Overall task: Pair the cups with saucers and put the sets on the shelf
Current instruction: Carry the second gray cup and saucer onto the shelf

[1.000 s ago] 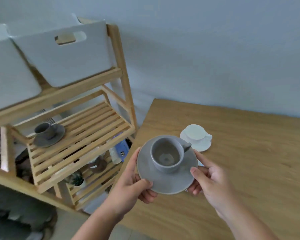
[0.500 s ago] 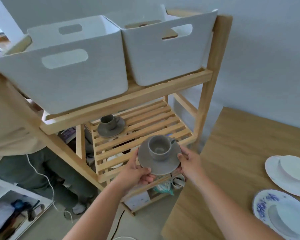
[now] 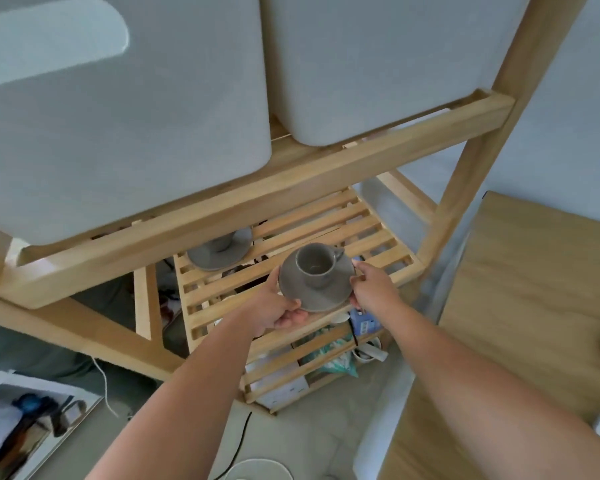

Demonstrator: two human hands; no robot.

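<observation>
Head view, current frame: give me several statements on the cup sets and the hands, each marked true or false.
1. Both hands hold the grey saucer by its rim. True: left hand, right hand.
2. The grey cup lies tipped over. False: it stands upright on the saucer.
3. Another grey set already sits on the slatted shelf. True.
4. That set is to the right of the held one. False: it is left of it and further back.
5. Two white bins sit on the tier above. True.
</observation>
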